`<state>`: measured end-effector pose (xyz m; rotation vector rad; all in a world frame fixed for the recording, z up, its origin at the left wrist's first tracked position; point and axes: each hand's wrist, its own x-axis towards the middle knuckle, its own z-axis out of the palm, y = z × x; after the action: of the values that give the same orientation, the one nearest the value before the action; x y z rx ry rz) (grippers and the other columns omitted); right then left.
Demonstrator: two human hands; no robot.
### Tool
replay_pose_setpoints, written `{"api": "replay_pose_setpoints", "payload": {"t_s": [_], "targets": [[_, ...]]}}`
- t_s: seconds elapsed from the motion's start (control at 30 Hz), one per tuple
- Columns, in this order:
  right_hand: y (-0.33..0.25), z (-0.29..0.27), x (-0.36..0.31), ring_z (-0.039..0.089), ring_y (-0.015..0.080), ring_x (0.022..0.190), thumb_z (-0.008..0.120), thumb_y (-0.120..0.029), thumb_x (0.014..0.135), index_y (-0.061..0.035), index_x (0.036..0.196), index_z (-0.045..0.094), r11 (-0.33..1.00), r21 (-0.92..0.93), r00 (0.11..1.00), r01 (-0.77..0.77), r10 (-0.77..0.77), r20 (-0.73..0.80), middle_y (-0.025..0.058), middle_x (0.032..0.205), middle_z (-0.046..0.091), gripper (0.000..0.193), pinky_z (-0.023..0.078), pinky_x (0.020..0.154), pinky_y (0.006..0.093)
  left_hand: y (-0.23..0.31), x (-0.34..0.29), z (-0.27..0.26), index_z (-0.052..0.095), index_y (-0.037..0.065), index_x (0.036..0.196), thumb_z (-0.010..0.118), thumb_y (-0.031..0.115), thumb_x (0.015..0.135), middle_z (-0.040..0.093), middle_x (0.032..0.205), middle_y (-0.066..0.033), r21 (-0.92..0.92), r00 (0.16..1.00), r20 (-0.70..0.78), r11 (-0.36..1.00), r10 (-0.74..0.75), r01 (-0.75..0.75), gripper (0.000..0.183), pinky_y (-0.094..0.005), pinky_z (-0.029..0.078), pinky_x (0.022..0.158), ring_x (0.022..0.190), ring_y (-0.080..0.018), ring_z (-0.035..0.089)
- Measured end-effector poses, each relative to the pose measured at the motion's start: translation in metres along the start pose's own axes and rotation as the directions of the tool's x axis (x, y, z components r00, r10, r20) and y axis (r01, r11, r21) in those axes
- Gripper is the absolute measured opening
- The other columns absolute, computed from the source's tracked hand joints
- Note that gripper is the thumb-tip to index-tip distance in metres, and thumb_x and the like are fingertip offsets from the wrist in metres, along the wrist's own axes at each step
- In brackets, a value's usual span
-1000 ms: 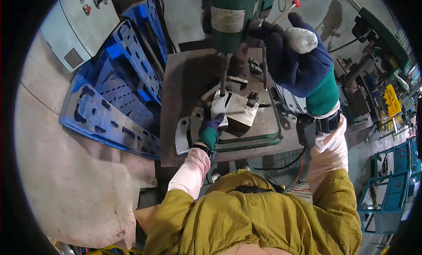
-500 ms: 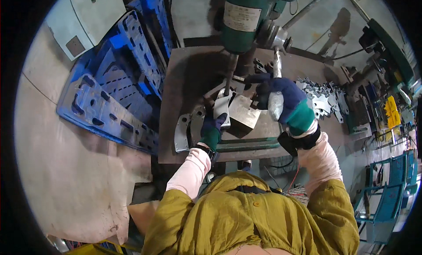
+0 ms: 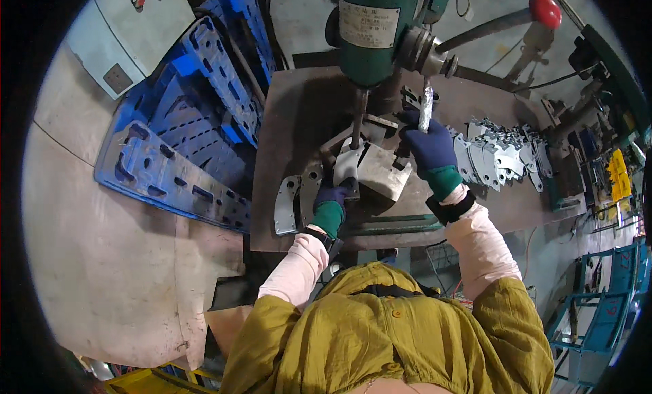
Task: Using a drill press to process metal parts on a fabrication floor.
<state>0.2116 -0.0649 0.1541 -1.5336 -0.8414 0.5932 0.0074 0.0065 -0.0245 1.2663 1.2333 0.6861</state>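
Observation:
My left hand, in a dark blue and green glove, is closed on the lower end of a curved grey metal plate. The plate rests on a metal block fixture, under the drill bit of a green drill press. The bit's tip reaches the plate's upper end; whether it cuts is not visible. My right hand, gloved the same way, is closed around the lower end of the press's feed lever, wrapped in silver. Its fingertips are partly hidden.
Two curved plates lie left of my left hand. A pile of cut metal plates covers the table's right side. Another press lever with a red knob sticks out at upper right. Blue plastic pallets stand left of the table.
The feed levers have turned about their hub, bringing the red knob further into view. My right hand has moved with its lever, whose end it now covers. My left hand stays on the plate.

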Motion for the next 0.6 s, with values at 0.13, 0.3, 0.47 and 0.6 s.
{"api": "replay_pose_setpoints", "payload": {"t_s": [0.13,0.3,0.47,0.6], "targets": [[0.009,0.010,0.013,0.067,0.0265,0.073,0.069,-0.017,0.078,-0.0080,0.111,0.069,0.952,-0.263,0.976,0.156,-0.190,-0.110,0.0138,0.085,0.070,0.035,0.053,0.068,0.0370,-0.031,0.019,-0.007,0.060,0.005,0.130,0.075,0.049,0.078,0.069,0.109,-0.0166,0.065,0.999,-0.043,0.998,0.018,-0.015,0.070,-0.0364,0.052,0.071,0.080,-0.0265,0.067],[0.024,0.009,0.030,0.066,0.0388,0.080,0.067,-0.024,0.082,-0.0101,0.104,0.069,0.804,-0.537,0.861,0.255,-0.441,-0.252,0.0190,0.088,0.069,0.026,0.053,0.071,0.0456,-0.003,0.006,-0.010,0.063,0.003,0.125,0.077,0.054,0.074,0.070,0.112,-0.0163,0.275,0.996,-0.052,0.958,-0.073,0.085,0.074,-0.0359,0.052,0.075,0.083,-0.0253,0.068],[0.015,0.008,0.029,0.065,0.0409,0.079,0.065,-0.029,0.087,-0.0083,0.094,0.067,0.726,-0.622,0.824,0.294,-0.522,-0.220,0.0187,0.084,0.068,0.022,0.052,0.067,0.0485,0.023,-0.007,-0.014,0.064,0.001,0.123,0.079,0.057,0.071,0.070,0.106,-0.0141,0.084,0.961,0.036,0.959,-0.275,0.271,0.078,-0.0352,0.052,0.071,0.079,-0.0181,0.065],[0.016,0.015,0.032,0.066,0.0382,0.085,0.066,-0.025,0.085,-0.0133,0.106,0.069,0.743,-0.624,0.848,0.240,-0.473,-0.237,0.0170,0.093,0.069,0.024,0.052,0.074,0.0462,-0.011,0.004,-0.013,0.060,0.002,0.128,0.081,0.051,0.073,0.069,0.108,-0.0116,-0.173,0.979,0.033,0.963,-0.202,0.204,0.077,-0.0345,0.052,0.071,0.081,-0.0174,0.065]]}}
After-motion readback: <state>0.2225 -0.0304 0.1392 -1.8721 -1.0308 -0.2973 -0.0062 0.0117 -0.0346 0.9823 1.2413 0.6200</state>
